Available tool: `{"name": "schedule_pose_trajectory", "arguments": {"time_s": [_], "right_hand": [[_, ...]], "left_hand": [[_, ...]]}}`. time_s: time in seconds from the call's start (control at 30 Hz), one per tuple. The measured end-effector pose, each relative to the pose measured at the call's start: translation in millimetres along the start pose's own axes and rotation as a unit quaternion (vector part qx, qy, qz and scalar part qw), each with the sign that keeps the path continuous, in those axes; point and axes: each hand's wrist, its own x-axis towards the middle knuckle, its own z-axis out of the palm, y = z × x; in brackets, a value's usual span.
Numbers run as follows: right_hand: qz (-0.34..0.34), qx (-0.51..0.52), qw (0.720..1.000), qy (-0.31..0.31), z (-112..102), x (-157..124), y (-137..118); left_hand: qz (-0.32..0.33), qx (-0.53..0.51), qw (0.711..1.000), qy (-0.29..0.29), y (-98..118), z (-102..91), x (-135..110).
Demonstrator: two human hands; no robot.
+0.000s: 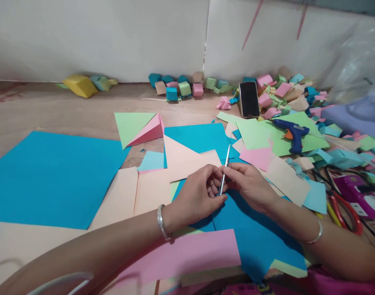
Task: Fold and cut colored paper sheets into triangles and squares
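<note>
Both hands meet over a pile of coloured paper. A slim silver tool (224,172) with a pointed tip stands tilted between them, seen edge-on; I cannot tell whether it is a pen, a blade or scissors. My left hand (202,190) is curled around its lower part. My right hand (248,184) pinches its middle between thumb and fingers. Beneath the hands lie blue paper (245,229) and a pink strip (205,250). Just beyond them is a cut peach sheet (184,159).
A large blue sheet (58,180) lies left. At right are a blue glue gun (293,133), a phone (249,99), red-handled pliers (347,211) and a purple power strip (357,196). Several small folded paper boxes (185,88) and heaped scraps line the back wall.
</note>
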Motion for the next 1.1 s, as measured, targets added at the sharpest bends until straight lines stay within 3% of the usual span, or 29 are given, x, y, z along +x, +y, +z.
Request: {"name": "schedule_pose_trajectory", "arguments": {"time_s": [0.53,0.63,0.7,0.77,0.87,0.97,1.03,1.1], "right_hand": [[0.016,-0.004,1.0,0.013,2.8,0.1,0.1],[0.003,-0.052,0.998,0.02,-3.4,0.9,-6.9],[-0.04,-0.15,0.986,0.053,-13.4,2.3,-15.1],[-0.097,-0.301,0.945,0.078,-27.0,4.1,-24.2],[-0.162,-0.515,0.84,0.055,-48.2,6.4,-33.3],[-0.198,-0.623,0.755,0.047,-63.0,6.9,-33.9],[-0.21,-0.651,0.727,0.054,-68.0,6.2,-32.4],[-0.22,-0.659,0.717,0.059,-70.3,5.1,-32.5]], "left_hand": [[0.011,0.024,1.0,0.007,0.9,6.6,-5.1],[0.022,0.037,0.999,-0.019,-0.3,3.4,-6.2],[0.055,0.095,0.994,-0.026,-1.6,-4.9,-4.6],[0.115,0.188,0.975,-0.007,-4.7,-18.1,0.5],[0.2,0.311,0.928,0.054,-14.6,-41.3,13.8],[0.215,0.391,0.893,0.057,-28.4,-58.4,27.5],[0.207,0.428,0.88,0.028,-37.2,-63.5,33.2],[0.193,0.452,0.871,0.004,-44.3,-64.5,35.3]]}}
